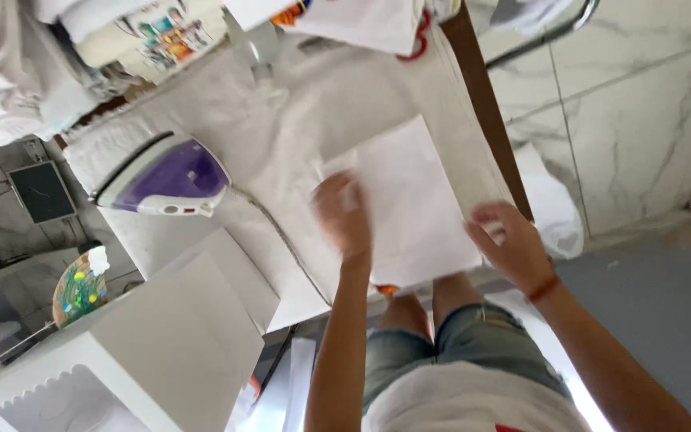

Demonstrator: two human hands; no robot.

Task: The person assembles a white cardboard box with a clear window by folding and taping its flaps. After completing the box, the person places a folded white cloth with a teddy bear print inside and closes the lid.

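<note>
A white folded cloth lies flat on the padded ironing table. My left hand sits at the cloth's left edge, blurred by motion, so its grip is unclear. My right hand, with an orange band at the wrist, has its fingers curled over the cloth's right front corner near the table's edge. A purple and white iron rests on the table to the left, well apart from both hands, its cord trailing toward the front edge.
Folded printed garments and white fabric lie at the table's far end. White boxes stand at the front left. A white plastic bag lies on the marble floor to the right. My legs in denim shorts are below.
</note>
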